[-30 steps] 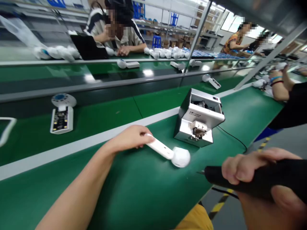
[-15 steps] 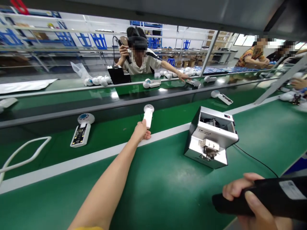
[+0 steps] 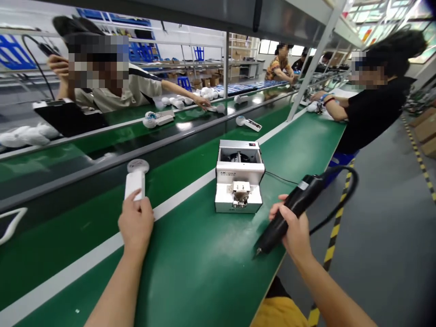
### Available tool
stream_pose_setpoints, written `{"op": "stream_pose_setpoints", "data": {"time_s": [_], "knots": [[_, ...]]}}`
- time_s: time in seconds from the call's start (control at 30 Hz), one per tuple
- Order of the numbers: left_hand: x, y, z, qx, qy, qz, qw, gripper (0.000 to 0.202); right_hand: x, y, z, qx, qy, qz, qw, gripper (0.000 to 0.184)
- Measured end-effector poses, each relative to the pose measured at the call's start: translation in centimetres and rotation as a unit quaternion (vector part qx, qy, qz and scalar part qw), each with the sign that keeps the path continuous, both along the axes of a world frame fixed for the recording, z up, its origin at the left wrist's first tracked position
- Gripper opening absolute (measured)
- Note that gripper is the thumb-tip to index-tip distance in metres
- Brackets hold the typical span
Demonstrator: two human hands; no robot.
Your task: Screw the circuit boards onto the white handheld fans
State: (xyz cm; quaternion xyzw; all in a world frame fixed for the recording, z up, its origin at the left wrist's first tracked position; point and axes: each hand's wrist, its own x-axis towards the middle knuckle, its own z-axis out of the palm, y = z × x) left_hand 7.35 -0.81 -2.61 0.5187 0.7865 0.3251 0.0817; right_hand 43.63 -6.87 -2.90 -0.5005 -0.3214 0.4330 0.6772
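My left hand (image 3: 136,225) is closed on the handle of a white handheld fan (image 3: 135,176), whose round head points away from me. The fan is over the green belt beside the white strip. In my right hand (image 3: 295,229) is a black electric screwdriver (image 3: 289,211), gripped round its body with the bit tilted down to the left, above the green bench. Between the two hands, a silver screw feeder (image 3: 239,177) stands on the bench, touched by neither.
Another fan with an open handle (image 3: 250,123) lies farther along the belt. A co-worker (image 3: 116,86) reaches across from the far side; a person in black (image 3: 371,104) works at the right. The screwdriver's cable (image 3: 340,206) loops over the aisle. A metal post (image 3: 308,68) rises behind the feeder.
My view has swung right. My left hand has a fuller hold on the fan's handle. The screwdriver has turned from nearly level to bit-down, and more of it shows.
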Motion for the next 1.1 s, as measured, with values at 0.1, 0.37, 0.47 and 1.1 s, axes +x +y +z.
{"op": "stream_pose_setpoints", "data": {"time_s": [0.1, 0.37, 0.47, 1.1], "knots": [[3.1, -0.7, -0.8, -0.007, -0.016, -0.053, 0.998, 0.045, 0.7, 1.9, -1.8, -0.038, 0.014, -0.025, 0.999, 0.044], [9.8, -1.9, -1.1, -0.075, 0.166, -0.329, 0.926, 0.037, 1.1, 2.8, -3.4, -0.064, 0.015, -0.022, 0.998, 0.051], [9.6, -1.8, -1.2, -0.071, 0.163, -0.332, 0.927, 0.037, 1.0, 2.8, -3.5, -0.061, 0.016, -0.021, 0.998, 0.053], [6.9, -0.4, -2.5, -0.09, 0.098, -0.316, 0.939, 0.044, 0.7, 3.5, -5.0, -0.011, -0.02, -0.005, 1.0, 0.041]]}}
